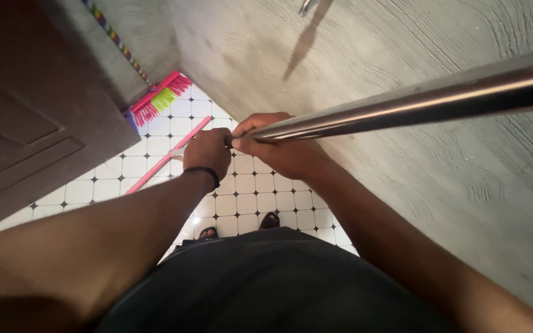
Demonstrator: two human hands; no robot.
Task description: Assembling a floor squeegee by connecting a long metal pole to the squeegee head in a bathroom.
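My right hand (282,145) is closed around the lower end of a long shiny metal pole (439,95) that runs up and to the right across the view. My left hand (208,151), with a dark band at the wrist, is closed right beside it at the pole's end, fingers pinching something small that I cannot make out. Below the hands lies a white tiled floor (248,200) with small black diamonds. A pink broom (158,102) with pink and green bristles lies on the tiles, its handle (165,159) slanting toward my left hand.
A dark brown panelled door (32,117) stands at the left. A rough grey plastered wall (402,179) fills the right side, close to the pole. My feet in dark sandals (239,227) show above my dark shirt. The tiled strip between door and wall is narrow.
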